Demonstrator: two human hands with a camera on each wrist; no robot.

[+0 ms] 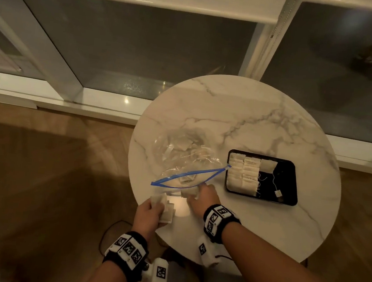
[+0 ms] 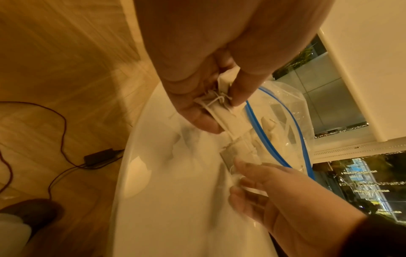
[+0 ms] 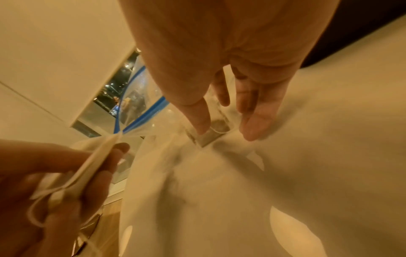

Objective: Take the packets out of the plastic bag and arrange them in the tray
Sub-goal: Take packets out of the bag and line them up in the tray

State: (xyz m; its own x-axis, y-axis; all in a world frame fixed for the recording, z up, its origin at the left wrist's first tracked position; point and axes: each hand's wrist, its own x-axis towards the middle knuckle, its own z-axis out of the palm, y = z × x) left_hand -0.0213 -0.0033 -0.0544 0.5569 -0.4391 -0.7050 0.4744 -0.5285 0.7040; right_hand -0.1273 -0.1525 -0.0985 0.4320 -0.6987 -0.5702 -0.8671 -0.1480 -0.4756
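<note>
Beside the tray [image 1: 295, 191], packets [image 1: 165, 210] in left hand [image 1: 147, 215]

A clear plastic bag [image 1: 180, 156] with a blue zip rim lies open and crumpled on the round marble table, several pale packets still inside. Just right of it, a black rectangular tray [image 1: 290, 184] holds white packets [image 1: 243, 174] in neat rows across its left half.

Round white marble table [image 1: 263, 116] with grey veins, on a brown wood floor [image 1: 39, 171]. Behind it, big dark windows [image 1: 133, 43] in thick white frames [image 1: 262, 45]. Warm, dim light. Thin dark cable [image 2: 54, 125] and small black box [image 2: 98, 157] on the floor.
</note>
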